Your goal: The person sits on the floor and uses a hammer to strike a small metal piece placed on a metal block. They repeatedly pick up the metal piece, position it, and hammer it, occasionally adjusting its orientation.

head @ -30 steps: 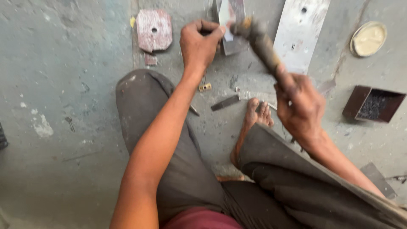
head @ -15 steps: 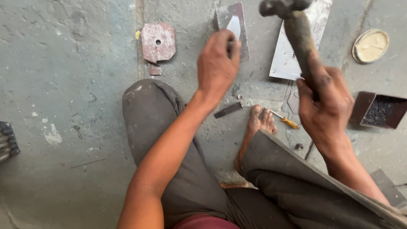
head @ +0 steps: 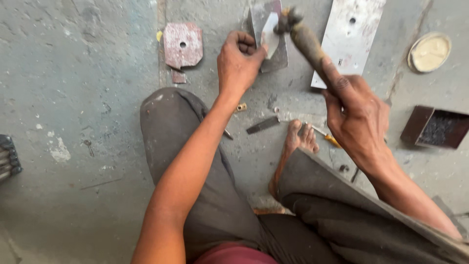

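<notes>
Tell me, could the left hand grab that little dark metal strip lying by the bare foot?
Probably yes. The dark metal strip lies uncovered on the floor, but the left hand is busy pinching a small metal piece.

Blurry hammer, stuff cut off at the edges

The hammer (head: 305,36) head is motion-blurred; the long metal plate (head: 349,39) runs off the far edge, the box (head: 435,128) off the right, and some dark metal thing (head: 9,157) off the left.

Small pale metal strip (head: 269,34) upright on a dark plate (head: 281,58); blurred hammer (head: 305,39) slanting just beside it
</notes>
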